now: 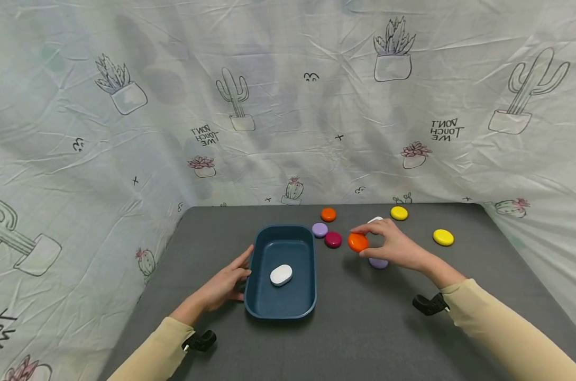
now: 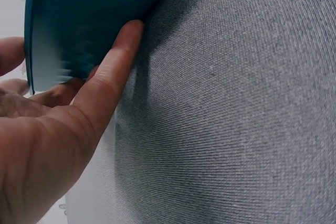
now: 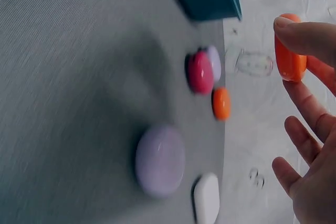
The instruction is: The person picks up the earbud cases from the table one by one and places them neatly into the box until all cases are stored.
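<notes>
My right hand [image 1: 396, 244] pinches a glossy orange disc [image 1: 357, 242] between thumb and fingers, raised off the table. In the right wrist view the same orange disc [image 3: 290, 51] stands on edge between the fingertips, the other fingers spread loose. Beneath the hand lies a lilac disc [image 1: 378, 263], and a white piece [image 1: 375, 219] is partly covered behind it. My left hand [image 1: 228, 281] rests against the left outer side of a dark blue tray [image 1: 280, 312]; the left wrist view shows a straight thumb along the tray wall [image 2: 79, 24]. A white oval piece [image 1: 281, 275] lies inside the tray.
Right of the tray's far end sit a crimson disc [image 1: 333, 239], a lilac disc [image 1: 319, 229] and an orange disc [image 1: 328, 214]. Two yellow discs [image 1: 442, 237] lie farther right on the grey table [image 1: 354, 338]. A printed cloth [image 1: 288, 106] hangs behind.
</notes>
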The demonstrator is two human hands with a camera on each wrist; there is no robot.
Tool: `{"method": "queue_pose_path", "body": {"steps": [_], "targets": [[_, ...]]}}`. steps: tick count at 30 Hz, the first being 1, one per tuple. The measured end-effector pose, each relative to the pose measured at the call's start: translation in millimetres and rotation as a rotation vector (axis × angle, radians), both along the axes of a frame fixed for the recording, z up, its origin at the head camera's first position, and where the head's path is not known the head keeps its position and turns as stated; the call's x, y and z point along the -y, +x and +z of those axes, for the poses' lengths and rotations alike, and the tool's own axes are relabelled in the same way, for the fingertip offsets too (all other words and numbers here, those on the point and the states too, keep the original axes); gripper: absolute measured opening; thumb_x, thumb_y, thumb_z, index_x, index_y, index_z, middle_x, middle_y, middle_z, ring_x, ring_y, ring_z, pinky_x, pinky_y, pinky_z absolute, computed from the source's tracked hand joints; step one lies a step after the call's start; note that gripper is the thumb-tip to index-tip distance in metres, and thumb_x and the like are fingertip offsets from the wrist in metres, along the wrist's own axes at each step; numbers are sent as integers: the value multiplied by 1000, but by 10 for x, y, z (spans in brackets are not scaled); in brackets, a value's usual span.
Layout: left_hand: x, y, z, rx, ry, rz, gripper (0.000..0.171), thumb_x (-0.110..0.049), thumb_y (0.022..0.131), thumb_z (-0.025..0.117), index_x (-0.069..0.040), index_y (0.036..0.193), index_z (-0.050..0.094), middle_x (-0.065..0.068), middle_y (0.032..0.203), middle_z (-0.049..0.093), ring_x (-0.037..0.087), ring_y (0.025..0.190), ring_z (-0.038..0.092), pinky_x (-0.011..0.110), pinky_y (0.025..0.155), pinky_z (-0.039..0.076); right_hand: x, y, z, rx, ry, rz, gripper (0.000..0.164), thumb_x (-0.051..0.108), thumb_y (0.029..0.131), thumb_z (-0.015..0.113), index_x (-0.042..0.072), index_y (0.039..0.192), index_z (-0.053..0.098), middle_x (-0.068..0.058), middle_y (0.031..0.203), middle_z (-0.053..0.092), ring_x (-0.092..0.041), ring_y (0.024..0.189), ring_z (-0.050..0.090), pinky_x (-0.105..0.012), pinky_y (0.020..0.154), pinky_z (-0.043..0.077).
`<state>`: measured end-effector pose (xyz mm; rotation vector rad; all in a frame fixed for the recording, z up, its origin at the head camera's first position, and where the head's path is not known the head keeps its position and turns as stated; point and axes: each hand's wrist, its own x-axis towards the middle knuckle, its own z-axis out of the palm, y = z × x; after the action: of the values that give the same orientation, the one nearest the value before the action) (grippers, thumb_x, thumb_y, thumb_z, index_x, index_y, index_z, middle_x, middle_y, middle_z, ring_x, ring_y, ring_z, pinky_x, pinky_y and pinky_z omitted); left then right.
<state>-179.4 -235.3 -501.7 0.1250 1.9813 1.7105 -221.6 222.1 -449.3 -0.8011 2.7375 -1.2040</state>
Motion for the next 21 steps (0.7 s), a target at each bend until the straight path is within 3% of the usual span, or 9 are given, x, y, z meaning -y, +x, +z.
{"method": "queue_pose_path", "body": {"steps": [7,15,21], "targets": [[6,-2,33,6,-11,1,67,-18,110,42,-43,164,12,20,169,2,48,150,18,55,87,54,324,-87,53,33,0,56,50,28,86,86,28,133,69,2,129,61,-30,122,42,-57,96,41],[-21,-25,9,-9,-18,1,66,-19,110,42,-42,164,12,19,169,4,48,149,20,55,89,53,600,-222,54,50,6,113,52,30,86,85,25,135,67,-2,136,59,-31,124,40,-60,98,40],[-34,-36,-15,-13,-11,0,66,-19,110,42,-41,165,11,19,169,3,48,150,18,54,89,53,817,-322,59,69,20,155,50,30,87,83,29,134,67,0,135,59,-30,125,38,-51,95,42]]}}
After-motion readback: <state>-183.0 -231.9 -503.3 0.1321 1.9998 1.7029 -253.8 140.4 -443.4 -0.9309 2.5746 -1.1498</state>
